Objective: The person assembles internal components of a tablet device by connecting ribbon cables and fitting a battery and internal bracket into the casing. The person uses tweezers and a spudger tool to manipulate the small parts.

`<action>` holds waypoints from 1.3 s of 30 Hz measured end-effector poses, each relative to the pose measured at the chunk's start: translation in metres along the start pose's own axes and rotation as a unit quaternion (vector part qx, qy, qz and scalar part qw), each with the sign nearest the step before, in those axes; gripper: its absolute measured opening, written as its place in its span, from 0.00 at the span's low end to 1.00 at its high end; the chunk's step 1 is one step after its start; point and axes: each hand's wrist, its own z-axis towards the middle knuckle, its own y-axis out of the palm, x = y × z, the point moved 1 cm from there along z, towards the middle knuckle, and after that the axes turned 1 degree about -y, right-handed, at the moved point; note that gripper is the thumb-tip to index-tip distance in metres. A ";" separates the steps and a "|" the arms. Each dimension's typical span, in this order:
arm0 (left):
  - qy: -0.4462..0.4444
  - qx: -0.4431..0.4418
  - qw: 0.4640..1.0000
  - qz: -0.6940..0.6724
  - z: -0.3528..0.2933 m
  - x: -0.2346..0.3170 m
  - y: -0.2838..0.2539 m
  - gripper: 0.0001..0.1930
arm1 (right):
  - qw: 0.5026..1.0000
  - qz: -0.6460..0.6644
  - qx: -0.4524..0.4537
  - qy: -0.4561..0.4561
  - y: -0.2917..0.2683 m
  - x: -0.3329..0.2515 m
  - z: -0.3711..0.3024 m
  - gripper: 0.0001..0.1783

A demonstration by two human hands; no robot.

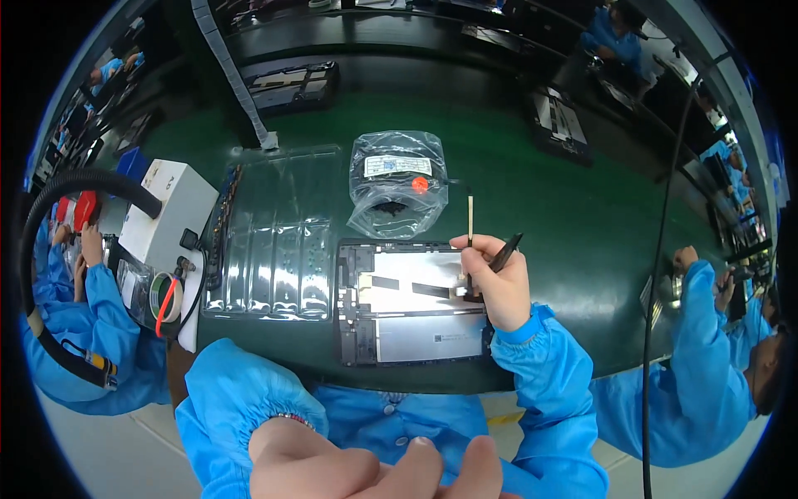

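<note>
An open tablet back frame (411, 303) with a silver plate lies on the green mat in front of me. My right hand (497, 281) rests on its right edge and grips a thin wooden stick (470, 218) that points up, with black tweezers (505, 252) also between the fingers. The hand presses near a dark strip (420, 289) on the plate. Close to the camera at the bottom, my left hand (374, 466) is raised, fingers curled loosely, with nothing seen in it.
A clear plastic tray (278, 237) lies left of the frame. Behind it sits a bagged black reel (397, 179) with a red dot. A white box (166, 212), tape roll (166, 297) and black hose (91, 183) stand at left. Blue-sleeved co-workers sit at left (91, 324) and right (698, 333).
</note>
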 end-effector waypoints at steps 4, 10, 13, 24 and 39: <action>-0.095 0.005 0.995 -0.010 0.007 0.011 -0.003 0.08 | 0.999 -0.030 -0.004 -0.022 -0.002 0.005 0.001 0.12; -0.210 0.001 0.965 -0.155 -0.018 -0.043 0.097 0.11 | 0.999 -0.004 -0.023 0.022 -0.010 0.013 0.002 0.13; -0.208 0.001 0.965 -0.162 -0.049 -0.051 0.136 0.11 | 0.999 -0.028 -0.007 -0.035 -0.005 0.009 0.002 0.11; -0.309 0.001 0.931 -0.193 -0.076 -0.045 0.150 0.10 | 0.993 -0.065 -0.003 -0.097 -0.005 0.014 -0.003 0.08; -0.282 -0.001 0.951 -0.126 -0.078 -0.044 0.149 0.10 | 0.967 -0.200 -0.004 -0.159 0.003 0.003 -0.009 0.09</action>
